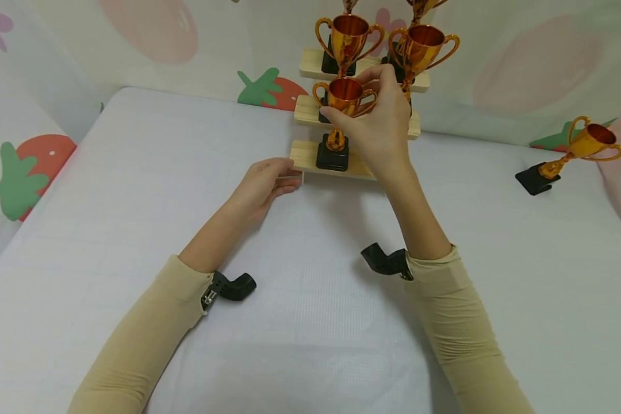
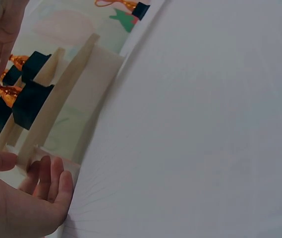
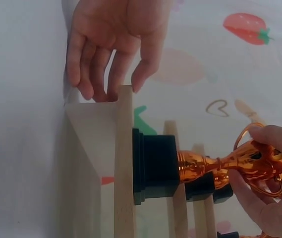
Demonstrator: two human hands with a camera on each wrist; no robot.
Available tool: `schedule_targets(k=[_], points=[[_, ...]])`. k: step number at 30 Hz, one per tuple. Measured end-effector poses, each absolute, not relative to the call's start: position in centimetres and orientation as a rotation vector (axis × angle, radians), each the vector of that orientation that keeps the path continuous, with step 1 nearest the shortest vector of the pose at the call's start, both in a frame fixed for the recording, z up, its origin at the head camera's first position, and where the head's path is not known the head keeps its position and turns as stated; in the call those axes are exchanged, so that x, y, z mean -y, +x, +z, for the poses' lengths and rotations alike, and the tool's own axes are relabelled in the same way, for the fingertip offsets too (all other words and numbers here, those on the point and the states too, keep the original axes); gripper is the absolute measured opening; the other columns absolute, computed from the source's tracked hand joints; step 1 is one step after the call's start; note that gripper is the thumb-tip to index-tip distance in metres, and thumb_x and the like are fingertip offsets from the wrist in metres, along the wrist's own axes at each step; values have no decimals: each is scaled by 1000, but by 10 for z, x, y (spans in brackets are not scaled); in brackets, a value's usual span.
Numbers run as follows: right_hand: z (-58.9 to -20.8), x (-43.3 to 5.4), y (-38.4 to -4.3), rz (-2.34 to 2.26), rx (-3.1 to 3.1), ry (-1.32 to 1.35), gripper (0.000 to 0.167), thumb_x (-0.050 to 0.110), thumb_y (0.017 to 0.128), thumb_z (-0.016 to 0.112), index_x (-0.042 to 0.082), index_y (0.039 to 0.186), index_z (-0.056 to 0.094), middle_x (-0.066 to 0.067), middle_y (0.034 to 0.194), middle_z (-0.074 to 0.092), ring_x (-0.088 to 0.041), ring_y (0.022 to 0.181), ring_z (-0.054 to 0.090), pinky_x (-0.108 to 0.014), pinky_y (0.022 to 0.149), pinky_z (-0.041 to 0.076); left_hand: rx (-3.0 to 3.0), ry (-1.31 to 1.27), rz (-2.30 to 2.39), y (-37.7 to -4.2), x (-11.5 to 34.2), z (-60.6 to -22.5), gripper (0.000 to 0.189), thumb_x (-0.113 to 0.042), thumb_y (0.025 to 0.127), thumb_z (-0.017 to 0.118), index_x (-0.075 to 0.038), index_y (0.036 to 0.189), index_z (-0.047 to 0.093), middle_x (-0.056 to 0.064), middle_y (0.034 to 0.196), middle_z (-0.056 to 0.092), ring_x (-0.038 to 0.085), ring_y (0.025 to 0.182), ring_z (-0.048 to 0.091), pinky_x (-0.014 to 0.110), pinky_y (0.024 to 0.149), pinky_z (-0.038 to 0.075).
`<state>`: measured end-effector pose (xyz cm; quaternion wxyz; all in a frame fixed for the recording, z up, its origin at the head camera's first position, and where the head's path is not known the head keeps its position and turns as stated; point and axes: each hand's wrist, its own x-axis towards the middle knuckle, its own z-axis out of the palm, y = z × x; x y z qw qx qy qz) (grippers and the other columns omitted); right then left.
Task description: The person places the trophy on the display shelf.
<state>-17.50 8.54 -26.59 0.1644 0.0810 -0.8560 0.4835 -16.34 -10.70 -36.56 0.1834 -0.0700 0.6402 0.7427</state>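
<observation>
A three-step rack with pale wooden boards [image 1: 306,150] holds gold trophies with black bases. My right hand [image 1: 380,129] pinches the cup of the front trophy [image 1: 336,139] between thumb and fingers. That trophy's black base [image 3: 155,166] sits upright on the lowest board, left of its middle. My left hand [image 1: 261,187] grips the left end of the same board; in the left wrist view the thumb is against the board's edge and the fingers curl beneath, by the clear side support [image 2: 56,156].
On the middle and top steps stand several more trophies, one [image 1: 348,40] behind the held one and another [image 1: 421,52] to its right. A lone trophy [image 1: 582,148] stands on the white-covered table [image 1: 300,322] at far right. A strawberry-print curtain [image 1: 227,34] hangs behind the rack.
</observation>
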Motion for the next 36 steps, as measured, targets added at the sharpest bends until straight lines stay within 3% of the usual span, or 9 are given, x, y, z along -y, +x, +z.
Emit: schedule_targets(k=[13, 15, 21, 30, 36], points=[[-264, -90, -173, 1352, 2490, 243, 67, 27, 87, 90, 1, 133, 50, -13, 133, 61, -19, 120, 54, -19, 83, 50, -1808, -197, 2096, -164, 107, -366, 46, -17, 115, 41, 7, 154, 43, 13, 127, 57, 13, 102, 62, 32, 111, 52], [-264, -91, -172, 1361, 2489, 243, 66, 27, 87, 90, 1, 133, 50, -13, 134, 60, -19, 115, 57, -19, 83, 51, -1805, -199, 2096, -164, 107, -365, 46, -17, 115, 41, 7, 154, 43, 13, 127, 57, 14, 102, 62, 32, 111, 52], [-262, -96, -168, 1426, 2471, 220, 62, 24, 87, 90, 5, 131, 52, -10, 124, 60, -13, 80, 62, -18, 74, 55, -1800, -199, 2098, -163, 107, -365, 45, -17, 115, 41, 7, 153, 44, 13, 127, 57, 14, 102, 62, 33, 112, 51], [-260, -110, -163, 1444, 2475, 197, 59, 26, 87, 90, 6, 130, 54, -6, 110, 58, -11, 81, 62, -18, 73, 54, -1798, -210, 2096, -164, 106, -366, 46, -17, 115, 41, 7, 154, 43, 13, 129, 57, 14, 104, 61, 34, 114, 50], [-260, -122, -160, 1440, 2468, 200, 54, 22, 88, 89, 8, 128, 55, -8, 110, 59, -12, 81, 62, -19, 76, 55, -1793, -207, 2107, -165, 107, -367, 45, -17, 115, 41, 8, 153, 43, 12, 125, 57, 13, 101, 62, 30, 110, 53]])
